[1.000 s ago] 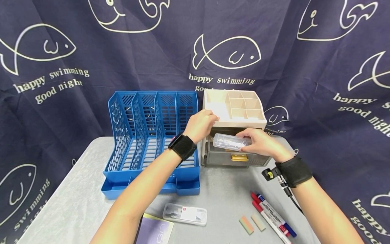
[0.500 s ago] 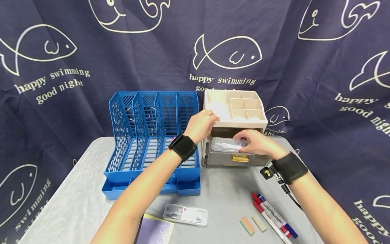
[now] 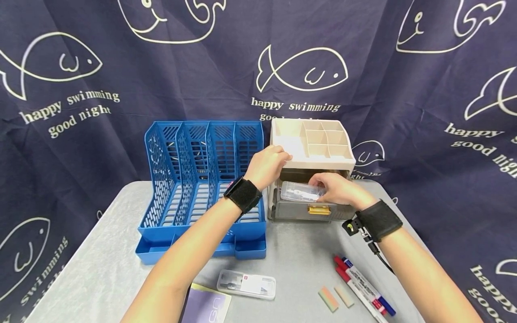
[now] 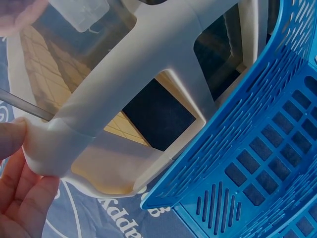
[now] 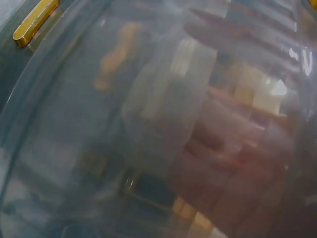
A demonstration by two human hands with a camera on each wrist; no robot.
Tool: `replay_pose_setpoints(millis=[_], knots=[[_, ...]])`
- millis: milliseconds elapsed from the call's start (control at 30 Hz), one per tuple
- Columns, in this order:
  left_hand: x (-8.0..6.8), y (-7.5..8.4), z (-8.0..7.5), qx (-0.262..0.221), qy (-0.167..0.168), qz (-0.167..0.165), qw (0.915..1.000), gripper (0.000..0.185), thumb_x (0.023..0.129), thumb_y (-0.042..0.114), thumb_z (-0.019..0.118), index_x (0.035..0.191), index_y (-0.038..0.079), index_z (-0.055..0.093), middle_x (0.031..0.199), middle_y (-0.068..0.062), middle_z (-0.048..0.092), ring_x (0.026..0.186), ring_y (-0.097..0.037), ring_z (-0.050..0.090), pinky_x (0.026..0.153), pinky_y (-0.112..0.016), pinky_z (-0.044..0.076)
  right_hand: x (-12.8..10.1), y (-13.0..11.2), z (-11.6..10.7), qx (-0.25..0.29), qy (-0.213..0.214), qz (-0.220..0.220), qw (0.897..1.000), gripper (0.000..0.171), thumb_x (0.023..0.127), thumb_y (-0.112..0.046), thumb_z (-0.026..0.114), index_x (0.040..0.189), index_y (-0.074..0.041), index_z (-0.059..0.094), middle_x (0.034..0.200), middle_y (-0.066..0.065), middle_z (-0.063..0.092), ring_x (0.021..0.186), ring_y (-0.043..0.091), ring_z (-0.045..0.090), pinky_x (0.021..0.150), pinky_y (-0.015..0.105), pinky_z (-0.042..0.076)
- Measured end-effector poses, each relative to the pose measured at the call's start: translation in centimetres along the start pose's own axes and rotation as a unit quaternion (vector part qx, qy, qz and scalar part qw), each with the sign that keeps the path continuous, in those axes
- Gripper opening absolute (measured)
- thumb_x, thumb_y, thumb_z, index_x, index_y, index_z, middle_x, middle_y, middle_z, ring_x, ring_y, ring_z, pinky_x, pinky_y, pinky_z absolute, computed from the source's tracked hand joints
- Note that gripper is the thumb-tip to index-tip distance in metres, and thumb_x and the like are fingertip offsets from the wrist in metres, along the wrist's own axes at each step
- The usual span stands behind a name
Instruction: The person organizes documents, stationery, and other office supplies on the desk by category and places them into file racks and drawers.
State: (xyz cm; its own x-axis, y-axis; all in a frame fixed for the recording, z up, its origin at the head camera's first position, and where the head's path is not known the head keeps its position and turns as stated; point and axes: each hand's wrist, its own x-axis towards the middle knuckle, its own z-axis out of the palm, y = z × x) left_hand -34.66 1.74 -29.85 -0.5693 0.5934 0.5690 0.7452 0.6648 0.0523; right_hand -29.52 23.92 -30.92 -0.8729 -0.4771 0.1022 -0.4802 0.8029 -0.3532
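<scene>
A cream desk organizer [image 3: 313, 143] with compartments on top stands at the back of the table. Its grey drawer [image 3: 311, 210] with a gold handle [image 3: 318, 209] is pulled out. My right hand [image 3: 337, 188] grips a clear plastic case [image 3: 300, 191] and holds it over the drawer's opening. My left hand [image 3: 266, 165] grips the organizer's front left corner [image 4: 47, 144]. In the right wrist view the clear case [image 5: 163, 129] fills the frame, with the gold handle [image 5: 34, 22] at the upper left.
A blue file rack [image 3: 202, 179] stands left of the organizer. Near the table's front edge lie a second clear case [image 3: 246, 284], a purple notebook [image 3: 208, 307], two small erasers [image 3: 335, 297] and several markers [image 3: 363, 287]. A dark fish-print cloth hangs behind.
My right hand has carried the clear case up and back, from above the drawer front into the drawer's opening. My left hand has stayed on the organizer.
</scene>
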Motion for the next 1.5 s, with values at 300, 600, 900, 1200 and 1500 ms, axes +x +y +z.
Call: replay_pose_setpoints(millis=[300,600,900,1200,1500], knots=[[0.0,0.1,0.0,0.002,0.008,0.010,0.9999,0.021,0.090,0.004,0.061,0.105,0.012,0.072,0.098,-0.003,0.068,0.093,-0.018,0.062,0.080,-0.028,0.052,-0.1,0.0,0.1,-0.003,0.006,0.008,1.000,0.038,0.065,-0.006,0.081,0.098,-0.003,0.062,0.087,0.006,0.062,0.082,0.021,0.056,0.076,0.037,0.046],[0.0,0.1,0.0,-0.007,-0.006,-0.004,0.9999,0.019,0.091,0.007,0.060,0.105,0.012,0.072,0.099,-0.003,0.068,0.094,-0.018,0.061,0.080,-0.028,0.052,-0.2,0.1,0.2,-0.009,0.000,0.008,1.000,0.039,0.068,-0.004,0.079,0.104,0.001,0.064,0.094,0.010,0.065,0.087,0.024,0.059,0.081,0.042,0.047],[0.0,0.1,0.0,-0.007,-0.011,-0.005,0.9999,0.020,0.091,0.006,0.061,0.106,0.012,0.072,0.100,-0.003,0.068,0.095,-0.018,0.061,0.082,-0.029,0.052,-0.5,-0.1,-0.5,0.015,0.023,0.003,1.000,0.041,0.070,-0.007,0.077,0.106,0.006,0.063,0.099,0.015,0.067,0.094,0.030,0.063,0.086,0.044,0.049],[0.1,0.2,-0.1,-0.005,-0.017,-0.008,0.9998,0.020,0.091,0.006,0.061,0.107,0.012,0.072,0.100,-0.004,0.068,0.095,-0.019,0.061,0.081,-0.029,0.052,-1.5,-1.1,-2.0,0.054,0.049,-0.008,0.997,0.035,0.077,-0.005,0.071,0.107,0.010,0.062,0.104,0.023,0.064,0.095,0.036,0.061,0.086,0.047,0.048],[0.2,0.1,-0.1,-0.003,-0.014,-0.008,0.9999,0.020,0.090,0.006,0.061,0.106,0.011,0.072,0.100,-0.003,0.068,0.097,-0.018,0.061,0.083,-0.029,0.052,-2.3,-3.2,-3.2,0.052,0.077,-0.045,0.995,0.031,0.078,-0.003,0.071,0.106,0.008,0.064,0.104,0.017,0.066,0.094,0.029,0.063,0.087,0.043,0.050]])
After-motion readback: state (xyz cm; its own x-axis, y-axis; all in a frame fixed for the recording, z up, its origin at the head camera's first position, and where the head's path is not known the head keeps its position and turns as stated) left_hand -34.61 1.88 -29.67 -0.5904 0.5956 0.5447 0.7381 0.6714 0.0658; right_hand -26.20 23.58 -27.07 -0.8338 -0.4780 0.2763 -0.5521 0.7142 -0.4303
